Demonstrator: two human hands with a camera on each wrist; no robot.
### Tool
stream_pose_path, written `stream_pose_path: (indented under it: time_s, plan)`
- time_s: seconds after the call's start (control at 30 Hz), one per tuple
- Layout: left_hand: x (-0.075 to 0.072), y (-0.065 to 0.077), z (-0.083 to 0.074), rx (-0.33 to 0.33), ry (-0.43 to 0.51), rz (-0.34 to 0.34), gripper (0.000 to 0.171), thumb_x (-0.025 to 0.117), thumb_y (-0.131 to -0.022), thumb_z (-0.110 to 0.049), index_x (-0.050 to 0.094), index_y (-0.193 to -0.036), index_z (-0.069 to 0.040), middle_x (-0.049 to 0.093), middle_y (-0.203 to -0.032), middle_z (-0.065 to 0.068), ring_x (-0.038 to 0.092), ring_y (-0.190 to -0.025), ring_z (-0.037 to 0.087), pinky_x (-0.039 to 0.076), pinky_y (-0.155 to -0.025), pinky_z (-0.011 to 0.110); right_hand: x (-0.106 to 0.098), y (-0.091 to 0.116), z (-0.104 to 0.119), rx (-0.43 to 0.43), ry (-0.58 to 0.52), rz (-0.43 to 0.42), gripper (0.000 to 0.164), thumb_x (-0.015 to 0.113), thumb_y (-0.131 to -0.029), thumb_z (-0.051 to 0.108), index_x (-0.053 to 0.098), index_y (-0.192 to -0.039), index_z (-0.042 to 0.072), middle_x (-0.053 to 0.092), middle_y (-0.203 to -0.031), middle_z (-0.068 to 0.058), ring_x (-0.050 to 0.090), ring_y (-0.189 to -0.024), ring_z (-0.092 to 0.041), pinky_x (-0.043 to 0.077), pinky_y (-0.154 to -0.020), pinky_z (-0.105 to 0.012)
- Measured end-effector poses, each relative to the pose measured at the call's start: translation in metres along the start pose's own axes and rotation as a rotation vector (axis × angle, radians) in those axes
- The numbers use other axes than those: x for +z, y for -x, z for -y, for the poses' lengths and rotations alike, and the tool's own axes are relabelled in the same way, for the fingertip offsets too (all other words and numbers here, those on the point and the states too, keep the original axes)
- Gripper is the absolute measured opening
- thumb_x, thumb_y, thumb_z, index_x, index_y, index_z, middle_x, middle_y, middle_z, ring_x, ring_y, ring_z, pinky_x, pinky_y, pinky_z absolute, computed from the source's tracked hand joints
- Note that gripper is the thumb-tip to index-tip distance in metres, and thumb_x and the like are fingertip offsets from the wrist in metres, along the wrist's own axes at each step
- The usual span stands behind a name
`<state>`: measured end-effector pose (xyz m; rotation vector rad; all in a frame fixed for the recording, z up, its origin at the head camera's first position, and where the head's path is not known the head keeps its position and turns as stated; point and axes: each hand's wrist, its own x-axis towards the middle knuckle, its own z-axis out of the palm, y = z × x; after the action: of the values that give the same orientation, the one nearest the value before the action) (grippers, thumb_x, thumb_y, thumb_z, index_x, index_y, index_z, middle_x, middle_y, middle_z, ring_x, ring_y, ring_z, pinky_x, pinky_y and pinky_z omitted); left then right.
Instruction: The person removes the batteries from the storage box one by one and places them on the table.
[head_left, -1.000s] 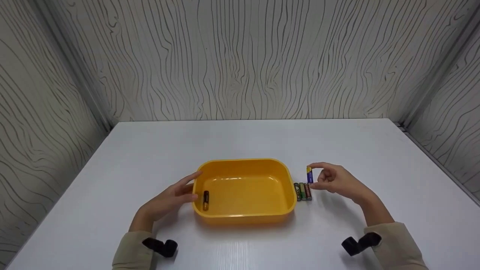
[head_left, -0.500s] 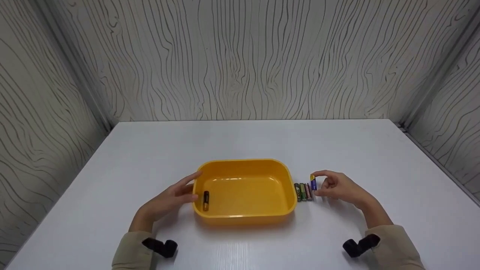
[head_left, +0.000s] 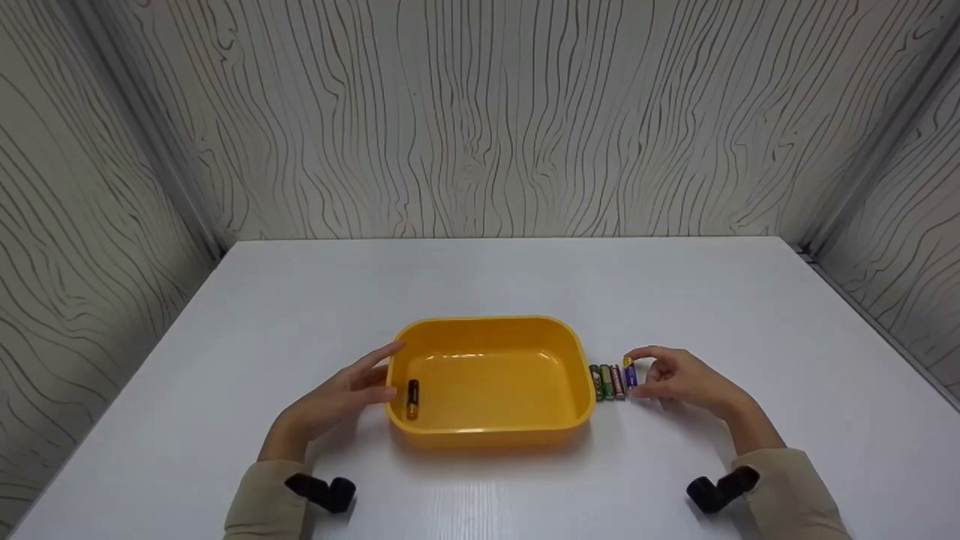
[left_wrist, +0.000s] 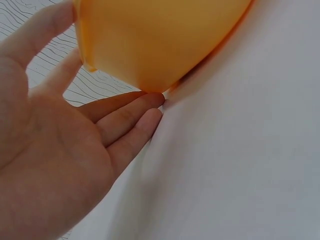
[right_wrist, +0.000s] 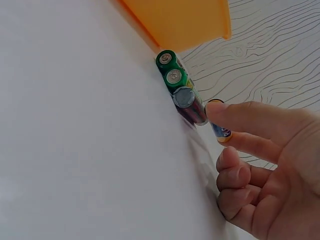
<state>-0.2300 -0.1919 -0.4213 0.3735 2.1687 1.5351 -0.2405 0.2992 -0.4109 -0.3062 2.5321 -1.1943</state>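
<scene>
In the head view a yellow plastic basin point(head_left: 491, 430) stands on the white table, with a black and orange battery point(head_left: 413, 399) lying near its left end. The left hand point(head_left: 334, 405) touches the basin's left side, fingers stretched out; thumb and index tips rest at the rim. Between thumb and index finger, the right hand point(head_left: 686, 381) pinches a purple and yellow battery point(head_left: 630, 373) beside a row. That row, against the basin's right side, holds a dark green battery point(head_left: 596, 382), a lighter green battery point(head_left: 606, 382) and a reddish battery point(head_left: 617, 382). The right hand's other fingers are curled.
The white table point(head_left: 480, 274) reaches back to a wood-grain patterned panel point(head_left: 480, 120), with similar panels at both sides. A black wrist camera point(head_left: 322, 493) sits on the left sleeve, and another black camera point(head_left: 721, 489) on the right sleeve.
The right hand has brought the purple and yellow battery down and slightly right, from above the row's right end to beside the reddish battery. The left hand keeps its place on the basin.
</scene>
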Motion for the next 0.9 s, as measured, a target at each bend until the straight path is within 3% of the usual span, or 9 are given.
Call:
stream_pose_path:
  time_s: [0.27,0.9]
  plan:
    - [-0.0011,-0.0002,0.0001,0.026,-0.008,0.012,0.065,0.060,-0.094,-0.031,0.028,-0.150,-0.037,0.028,-0.160,0.010,0.021,-0.151,0.036,0.007,-0.117,0.069,0.0009,0.0003,0.0012,0.004,0.034,-0.001,0.063,0.076,-0.082,0.028,0.051,-0.135,0.002,0.053,-0.076,0.002,0.046,-0.064,-0.008,0.042,-0.056,-0.017]
    - [-0.0008,0.0005,-0.0018,0.012,0.001,0.015,0.066,0.060,-0.094,-0.031,0.027,-0.151,-0.036,0.031,-0.159,0.012,0.023,-0.150,0.035,0.007,-0.118,0.068,0.0067,0.0001,0.0052,0.051,0.076,-0.008,0.064,0.077,-0.080,0.020,0.051,-0.136,0.002,0.053,-0.076,0.001,0.047,-0.068,-0.012,0.043,-0.058,-0.017]
